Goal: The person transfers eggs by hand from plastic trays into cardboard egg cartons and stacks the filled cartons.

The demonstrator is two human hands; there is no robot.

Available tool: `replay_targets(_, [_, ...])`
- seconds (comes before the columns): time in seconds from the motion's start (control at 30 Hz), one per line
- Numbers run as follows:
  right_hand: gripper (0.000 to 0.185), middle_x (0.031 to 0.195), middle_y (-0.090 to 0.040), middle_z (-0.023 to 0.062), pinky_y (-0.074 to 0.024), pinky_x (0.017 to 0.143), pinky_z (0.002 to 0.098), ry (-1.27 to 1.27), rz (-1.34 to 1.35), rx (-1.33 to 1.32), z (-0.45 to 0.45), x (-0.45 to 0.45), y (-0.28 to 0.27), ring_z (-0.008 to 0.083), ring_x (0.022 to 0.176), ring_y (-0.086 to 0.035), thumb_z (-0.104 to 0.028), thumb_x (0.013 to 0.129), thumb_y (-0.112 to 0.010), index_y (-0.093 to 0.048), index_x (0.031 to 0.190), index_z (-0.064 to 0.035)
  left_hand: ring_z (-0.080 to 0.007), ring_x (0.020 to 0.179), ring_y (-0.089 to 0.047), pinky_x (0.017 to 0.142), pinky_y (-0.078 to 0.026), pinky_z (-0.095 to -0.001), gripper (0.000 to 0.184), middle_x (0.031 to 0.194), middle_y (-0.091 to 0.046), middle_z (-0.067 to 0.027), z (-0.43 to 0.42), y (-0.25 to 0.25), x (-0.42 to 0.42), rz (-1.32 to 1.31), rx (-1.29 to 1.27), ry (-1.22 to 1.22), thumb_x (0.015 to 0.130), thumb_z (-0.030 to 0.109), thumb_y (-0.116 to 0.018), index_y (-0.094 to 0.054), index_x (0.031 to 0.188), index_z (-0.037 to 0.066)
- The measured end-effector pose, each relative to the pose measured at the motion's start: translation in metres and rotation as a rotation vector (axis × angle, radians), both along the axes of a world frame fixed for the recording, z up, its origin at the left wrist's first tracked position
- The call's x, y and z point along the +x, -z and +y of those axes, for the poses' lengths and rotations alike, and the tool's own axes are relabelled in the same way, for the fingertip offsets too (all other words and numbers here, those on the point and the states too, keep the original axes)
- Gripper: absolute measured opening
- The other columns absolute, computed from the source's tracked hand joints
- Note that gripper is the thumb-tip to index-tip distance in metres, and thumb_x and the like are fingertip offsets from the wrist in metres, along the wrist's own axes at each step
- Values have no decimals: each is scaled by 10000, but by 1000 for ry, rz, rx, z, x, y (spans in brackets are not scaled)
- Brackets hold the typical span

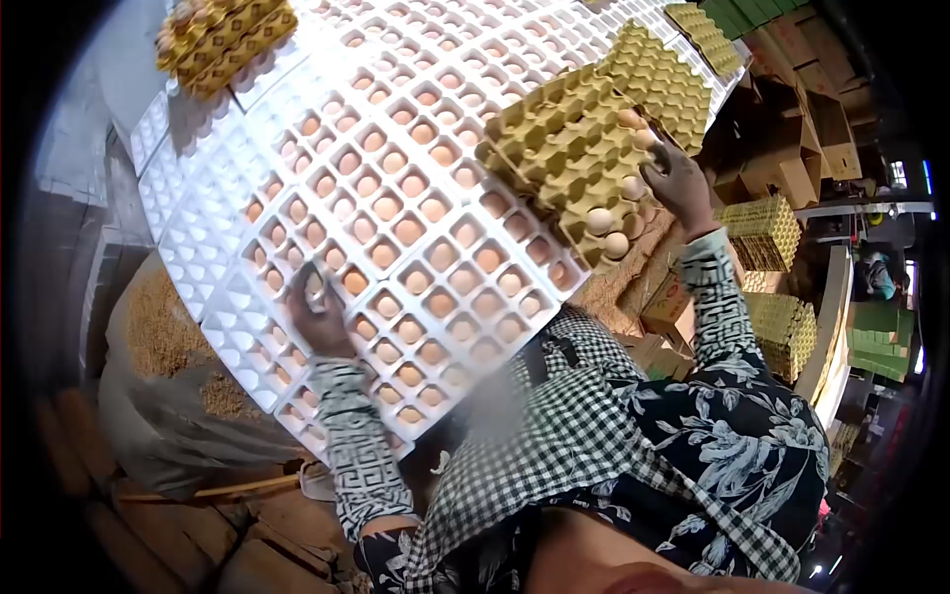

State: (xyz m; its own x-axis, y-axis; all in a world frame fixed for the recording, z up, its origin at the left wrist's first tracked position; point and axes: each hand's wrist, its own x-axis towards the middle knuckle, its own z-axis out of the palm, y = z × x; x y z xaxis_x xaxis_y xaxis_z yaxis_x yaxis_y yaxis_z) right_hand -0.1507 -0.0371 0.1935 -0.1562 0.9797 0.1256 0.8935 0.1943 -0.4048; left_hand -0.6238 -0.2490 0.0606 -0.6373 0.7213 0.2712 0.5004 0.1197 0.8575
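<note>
My left hand [322,319] is over the white foam trays, its gloved fingers curled round an egg [314,286]. Brown eggs [408,230] fill many square pockets of the white foam tray [287,368] around and beyond it. At the right, my gloved right hand [679,188] reaches to the edge of a yellow pulp egg tray [554,148], its fingertips closed on an egg [643,139]. A few more eggs [601,220] sit along the near edge of that tray, which lies partly over the foam trays. Fingers partly hide both held eggs.
Stacked yellow trays with eggs [233,45] stand at the far left. Another yellow tray [665,84] lies behind the one at my right hand. Cardboard boxes [782,148] and tray stacks [762,233] stand to the right. A sack of grain-like material [163,327] is at the left.
</note>
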Motion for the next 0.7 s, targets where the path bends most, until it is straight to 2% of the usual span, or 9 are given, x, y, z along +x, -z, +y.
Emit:
replay_targets(0.03, [365, 928, -706, 159, -548, 789, 412, 24, -289, -85, -5, 15, 6, 339, 851, -692, -316, 795, -675, -687, 1052, -57, -337, 1063, -601, 930, -484, -402, 387, 1113, -658, -154, 13, -11, 39, 159, 97, 237, 764, 43, -724, -655, 1143, 14])
replay_targets(0.1, [331, 862, -694, 156, -547, 770, 434, -105, -387, -258, 15, 29, 20, 342, 828, -686, -338, 774, -699, -681, 959, -65, -335, 1071, -613, 926, -479, -404, 401, 1082, -684, -133, 85, -58, 167, 100, 75, 532, 697, 125, -774, -693, 1085, 61])
replay_targets(0.17, [326, 875, -687, 146, -548, 744, 454, -144, -504, -7, 5, 22, 40, 336, 822, -687, -351, 767, -710, -652, 939, -80, -320, 1141, -572, 1028, -390, -488, 494, 1147, -651, -109, 119, -86, 247, 497, -155, 759, 732, 365, -778, -665, 1139, 108])
replay_targets(0.2, [384, 942, -687, 146, -552, 741, 405, -109, -442, -186, 10, 29, 33, 294, 833, -691, -332, 761, -731, -631, 1016, -63, -333, 1156, -550, 1096, -318, -521, 533, 1171, -632, -114, 132, -77, 274, 674, -202, 862, 757, 425, -744, -639, 1180, 118])
replay_targets(0.37, [315, 980, -681, 122, -525, 798, 300, 40, 901, -253, 54, 117, 17, 179, 858, -662, -236, 838, -683, -657, 1045, 1, -326, 1170, -535, 1108, -310, -542, 520, 1121, -625, -123, 145, -91, 295, 586, -352, 974, 803, 426, -702, -620, 1215, 119])
replay_targets(0.43, [368, 1004, -681, 148, -528, 831, 339, -25, 383, -311, 79, 141, 13, 238, 893, -667, -309, 850, -694, -681, 1021, 16, -312, 1160, -541, 1093, -323, -544, 500, 1114, -622, -117, 135, -102, 304, 587, -364, 935, 798, 410, -707, -624, 1195, 118])
replay_targets(0.5, [531, 1055, -676, 185, -524, 831, 413, -194, -342, -463, 91, 107, 3, 321, 944, -664, -527, 800, -707, -696, 980, -28, -299, 1137, -553, 1072, -341, -545, 460, 1102, -618, -108, 137, -102, 317, 653, -373, 832, 787, 382, -720, -634, 1152, 116])
replay_targets(0.57, [532, 1029, -676, 175, -522, 812, 408, -273, -378, -321, 97, 108, 28, 306, 947, -667, -550, 778, -715, -698, 926, -40, -290, 1112, -568, 1049, -371, -520, 453, 1100, -609, -110, 147, -112, 321, 700, -411, 887, 773, 338, -739, -625, 1152, 119])
replay_targets(0.7, [502, 947, -674, 127, -522, 820, 411, -235, -141, -447, 112, 130, 24, 289, 952, -659, -537, 740, -735, -709, 904, -64, -298, 1098, -579, 1014, -419, -469, 465, 1096, -618, -122, 146, -106, 320, 609, -444, 827, 773, 246, -723, -605, 1199, 103])
